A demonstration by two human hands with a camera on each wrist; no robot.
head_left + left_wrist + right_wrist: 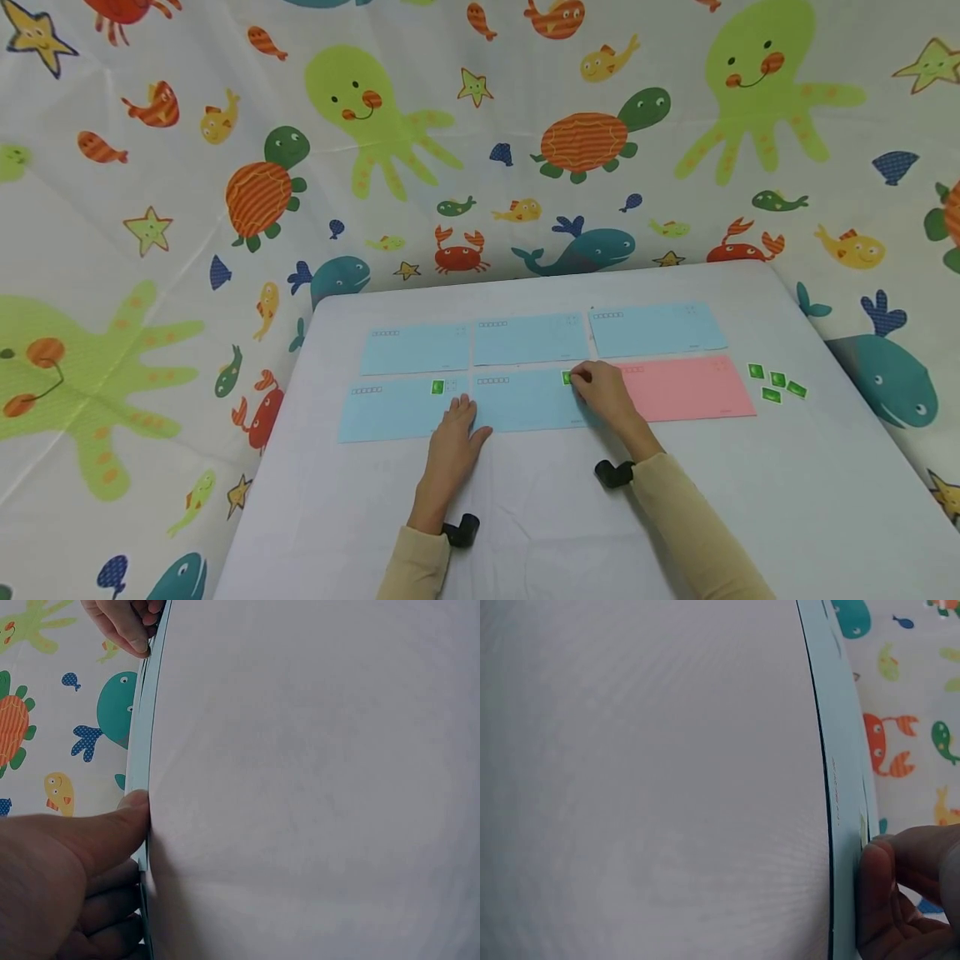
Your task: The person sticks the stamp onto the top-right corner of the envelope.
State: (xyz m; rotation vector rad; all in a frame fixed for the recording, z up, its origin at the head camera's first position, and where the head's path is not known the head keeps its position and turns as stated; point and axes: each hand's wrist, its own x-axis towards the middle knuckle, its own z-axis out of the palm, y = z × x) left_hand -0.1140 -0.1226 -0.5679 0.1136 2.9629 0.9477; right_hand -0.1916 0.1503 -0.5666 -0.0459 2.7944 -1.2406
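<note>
My right hand [603, 393] pinches a small green stamp [566, 377] at the top right corner of the front middle blue envelope [521, 407]. In the right wrist view, thumb and fingertips come together low over the blue paper. With fingers stretched out, my left hand [456, 442] rests over the neighbouring edges of that envelope and the front left blue envelope [386, 418]. Another green stamp [438, 387] lies near the top right corner of the left one, beside its printed marks. In the left wrist view the thumb [120, 829] reaches the blue paper edge.
A pink envelope [686, 393] lies at the front right, partly behind my right hand. More blue envelopes [416, 350] form a back row. Several loose green stamps [771, 396] are right of the pink one. A sea-animal curtain [480, 133] hangs behind the white table [540, 533].
</note>
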